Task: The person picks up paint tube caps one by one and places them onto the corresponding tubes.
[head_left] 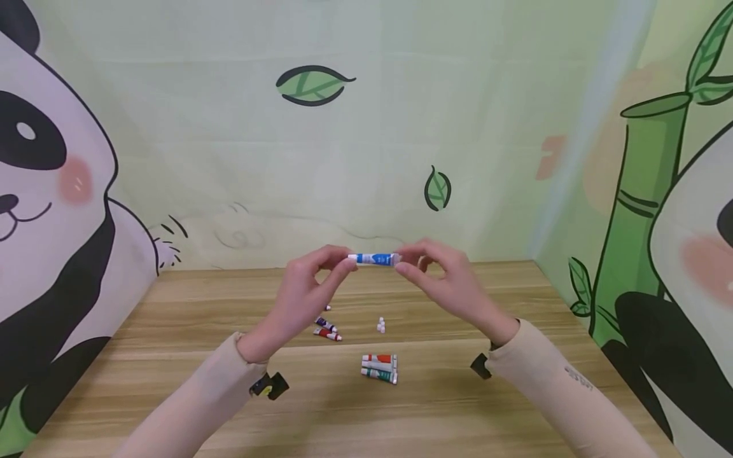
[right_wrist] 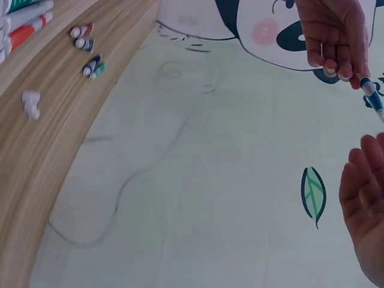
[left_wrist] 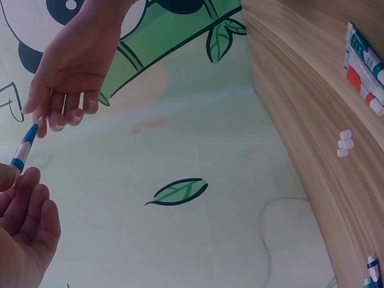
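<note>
A blue and white paint tube [head_left: 375, 259] is held level above the table, stretched between the two hands. My left hand [head_left: 303, 286] pinches its white left end between thumb and fingers. At the flat crimped end, thumb and fingertips of my right hand [head_left: 449, 277] grip the tube. The left wrist view has the same tube [left_wrist: 25, 147] between both hands, with the right hand's other fingers loosely bent. Seen from the right wrist, the tube [right_wrist: 372, 96] runs to the frame's edge, so its crimped end is out of sight there.
Three tubes [head_left: 379, 368], orange, white and green, lie side by side on the wooden table [head_left: 435, 420]. Several small white cap-like pieces [head_left: 381, 326] are behind them. A red tube [head_left: 328, 334] and a purple tube [head_left: 326, 325] lie left, partly behind the left arm. A printed cloth [head_left: 401, 114] backs the table.
</note>
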`<action>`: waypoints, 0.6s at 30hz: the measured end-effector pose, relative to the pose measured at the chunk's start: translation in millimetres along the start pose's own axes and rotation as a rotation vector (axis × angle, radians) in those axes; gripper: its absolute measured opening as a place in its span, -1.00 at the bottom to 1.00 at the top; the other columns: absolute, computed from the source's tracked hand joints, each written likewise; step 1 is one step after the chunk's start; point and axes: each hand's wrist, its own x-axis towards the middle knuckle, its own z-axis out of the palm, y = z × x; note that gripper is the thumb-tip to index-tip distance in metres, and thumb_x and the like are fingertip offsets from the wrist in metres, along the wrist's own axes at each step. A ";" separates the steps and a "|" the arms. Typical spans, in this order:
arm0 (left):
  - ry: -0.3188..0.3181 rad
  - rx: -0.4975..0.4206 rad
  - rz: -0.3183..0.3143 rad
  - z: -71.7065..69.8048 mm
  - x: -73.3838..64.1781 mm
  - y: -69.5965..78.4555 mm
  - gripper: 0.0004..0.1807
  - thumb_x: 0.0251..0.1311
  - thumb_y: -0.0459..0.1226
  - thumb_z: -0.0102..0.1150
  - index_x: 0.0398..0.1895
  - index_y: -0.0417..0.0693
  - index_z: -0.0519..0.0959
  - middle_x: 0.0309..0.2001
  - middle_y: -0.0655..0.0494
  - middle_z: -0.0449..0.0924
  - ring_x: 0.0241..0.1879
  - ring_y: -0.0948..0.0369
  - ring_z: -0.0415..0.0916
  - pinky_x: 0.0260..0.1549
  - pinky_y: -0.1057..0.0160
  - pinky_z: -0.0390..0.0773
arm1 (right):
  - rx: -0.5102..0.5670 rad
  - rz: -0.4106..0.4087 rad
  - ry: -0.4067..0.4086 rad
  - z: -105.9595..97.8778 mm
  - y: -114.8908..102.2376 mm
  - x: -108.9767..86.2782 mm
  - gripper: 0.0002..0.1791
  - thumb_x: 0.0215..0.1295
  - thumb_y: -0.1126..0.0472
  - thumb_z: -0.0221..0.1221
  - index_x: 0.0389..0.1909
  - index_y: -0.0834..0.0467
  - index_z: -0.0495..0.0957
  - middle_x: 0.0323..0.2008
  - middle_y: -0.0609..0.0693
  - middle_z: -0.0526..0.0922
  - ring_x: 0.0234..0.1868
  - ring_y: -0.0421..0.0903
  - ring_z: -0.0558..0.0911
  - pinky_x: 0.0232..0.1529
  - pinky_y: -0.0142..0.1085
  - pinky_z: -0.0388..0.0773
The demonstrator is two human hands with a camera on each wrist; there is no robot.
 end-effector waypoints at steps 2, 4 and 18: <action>-0.001 -0.010 -0.019 -0.4 -0.2 -0.5 -0.80 0.42 -0.22 0.20 -0.05 -0.15 0.66 -0.22 0.12 0.75 -0.26 0.26 0.64 -0.29 0.25 0.64 | -0.044 -0.092 0.032 -0.9 2.2 0.2 -0.60 0.20 0.33 0.40 0.07 0.19 0.61 -0.22 -0.06 0.67 -0.21 -0.14 0.57 -0.24 -0.29 0.54; -0.004 -0.021 -0.041 -0.8 -0.4 -0.8 -0.79 0.43 -0.21 0.19 -0.05 -0.14 0.66 -0.22 0.13 0.75 -0.28 0.26 0.64 -0.35 0.26 0.64 | -0.082 -0.167 0.050 -1.3 4.3 0.8 -0.50 0.11 0.37 0.44 0.11 0.21 0.59 -0.19 -0.02 0.66 -0.18 -0.12 0.57 -0.25 -0.29 0.54; -0.034 -0.044 -0.076 -1.9 -1.7 -0.5 -0.79 0.44 -0.18 0.18 -0.04 -0.09 0.67 -0.20 0.18 0.75 -0.39 0.27 0.59 -0.42 0.25 0.57 | -0.154 -0.320 0.074 1.3 7.9 3.8 -0.59 0.40 -0.01 0.25 -0.05 0.28 0.67 -0.17 0.06 0.71 -0.19 -0.07 0.64 -0.24 -0.35 0.58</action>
